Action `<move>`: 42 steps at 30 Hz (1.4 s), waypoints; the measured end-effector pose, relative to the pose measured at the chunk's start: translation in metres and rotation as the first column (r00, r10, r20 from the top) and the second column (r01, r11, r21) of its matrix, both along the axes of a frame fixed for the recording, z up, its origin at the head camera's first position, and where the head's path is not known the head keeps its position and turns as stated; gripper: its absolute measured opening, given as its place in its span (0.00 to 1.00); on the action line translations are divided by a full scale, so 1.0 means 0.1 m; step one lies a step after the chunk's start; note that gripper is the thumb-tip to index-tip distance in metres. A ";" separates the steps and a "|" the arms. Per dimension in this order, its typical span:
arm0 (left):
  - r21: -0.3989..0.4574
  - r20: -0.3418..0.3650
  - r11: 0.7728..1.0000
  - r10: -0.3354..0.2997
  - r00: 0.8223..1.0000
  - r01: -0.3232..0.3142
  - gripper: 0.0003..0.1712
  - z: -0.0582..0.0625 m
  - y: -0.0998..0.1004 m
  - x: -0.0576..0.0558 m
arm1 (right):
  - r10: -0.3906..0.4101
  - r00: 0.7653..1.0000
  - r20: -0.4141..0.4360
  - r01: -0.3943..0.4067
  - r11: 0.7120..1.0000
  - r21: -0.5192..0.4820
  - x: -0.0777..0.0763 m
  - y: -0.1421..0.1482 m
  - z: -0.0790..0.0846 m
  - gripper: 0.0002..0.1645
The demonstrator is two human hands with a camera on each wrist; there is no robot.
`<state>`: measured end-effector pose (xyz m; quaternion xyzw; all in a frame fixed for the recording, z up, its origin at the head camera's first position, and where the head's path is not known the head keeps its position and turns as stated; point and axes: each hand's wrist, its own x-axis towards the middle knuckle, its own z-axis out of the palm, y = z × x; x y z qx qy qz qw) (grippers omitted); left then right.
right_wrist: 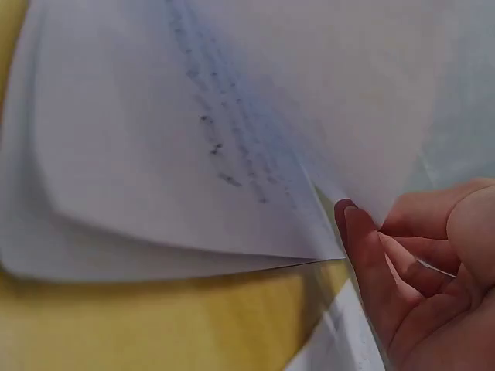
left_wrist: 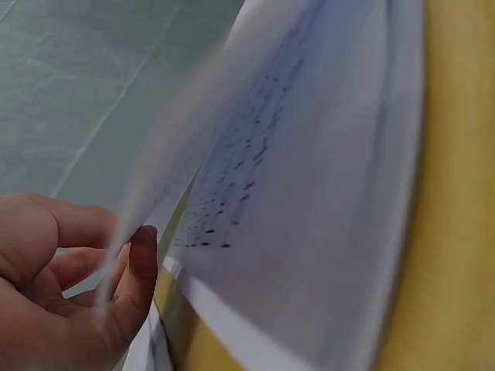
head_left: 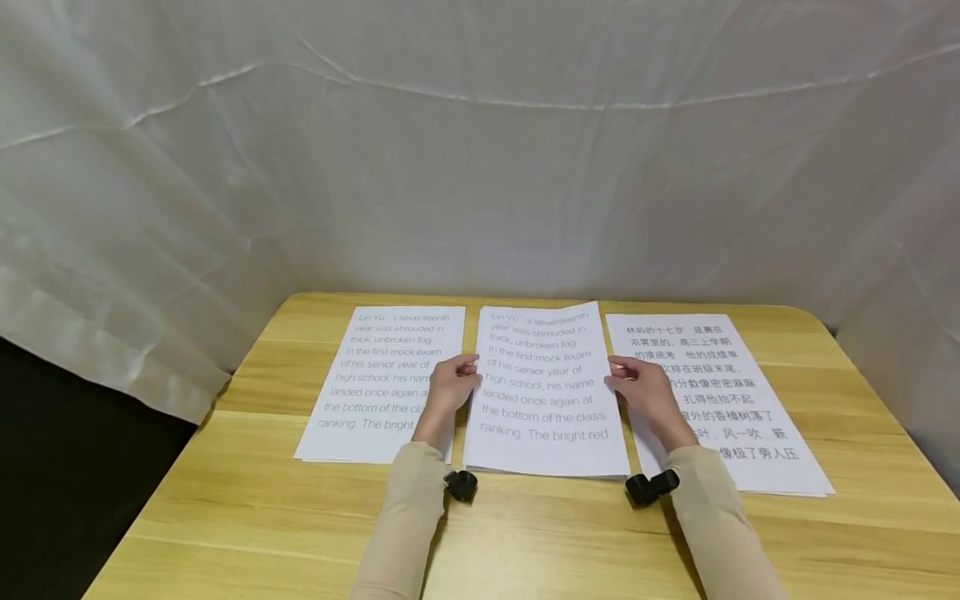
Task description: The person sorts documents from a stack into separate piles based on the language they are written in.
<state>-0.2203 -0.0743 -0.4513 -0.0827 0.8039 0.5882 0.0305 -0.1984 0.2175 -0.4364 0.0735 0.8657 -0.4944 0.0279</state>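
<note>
Fingers of left hand [head_left: 447, 390] and right hand [head_left: 647, 390] pinch opposite side edges of middle white rectangular English-printed paper [head_left: 543, 398]; light, level, evenly matched grip should avoid creasing.

Site: reads as a fabric-screened booth, studio- or lab-like; type of building around it cannot be told. Evidence: pale, creased fabric [head_left: 480, 183] hangs behind the table [head_left: 525, 533] and along both its sides, fold lines running across it. Past its lower left edge, a black area [head_left: 67, 467], nature unclear. Table: light wood-grain top, rounded far corners. On it, printed pages [head_left: 543, 392] in three side-by-side sets, large type. Small black devices [head_left: 461, 485] at both sleeve cuffs [head_left: 420, 462]: instrumented setup.
</note>
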 end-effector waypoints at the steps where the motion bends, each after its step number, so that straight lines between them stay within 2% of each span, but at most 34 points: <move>1: 0.027 0.000 1.000 0.003 1.000 -0.003 0.23 0.01 -0.01 0.00 | 0.000 1.000 0.004 0.000 1.000 -0.017 0.01 0.01 0.02 0.27; 6: 0.171 0.042 0.985 0.015 0.999 -0.022 0.23 0.07 -0.05 0.01 | -0.005 0.999 0.050 0.010 0.995 -0.100 0.04 0.07 0.11 0.29; 11: 0.216 0.070 0.976 0.018 0.997 -0.033 0.23 0.12 -0.06 0.02 | 0.006 0.997 0.071 0.003 0.993 -0.119 0.06 0.10 0.15 0.30; 20: 0.278 0.066 0.960 0.007 0.998 -0.025 0.26 0.16 -0.04 0.03 | -0.005 0.998 0.067 0.013 0.992 -0.125 0.05 0.15 0.18 0.31; 24: 0.279 0.065 0.960 0.007 0.998 -0.025 0.27 0.17 -0.02 0.03 | -0.019 0.998 0.055 0.027 0.989 -0.145 0.06 0.17 0.20 0.32; 32: 0.290 0.054 0.957 -0.034 0.998 0.017 0.26 0.18 0.04 0.06 | -0.039 0.996 0.075 0.050 0.988 -0.149 0.16 0.23 0.20 0.33; 37: 0.252 0.039 0.967 -0.045 0.998 0.034 0.27 0.14 -0.03 0.13 | -0.009 0.998 0.061 0.017 0.989 -0.144 0.22 0.14 0.11 0.32; 42: 0.237 0.053 0.968 -0.099 0.994 0.084 0.29 0.15 -0.15 0.11 | 0.014 0.999 0.039 -0.010 0.994 -0.111 0.20 0.04 0.10 0.31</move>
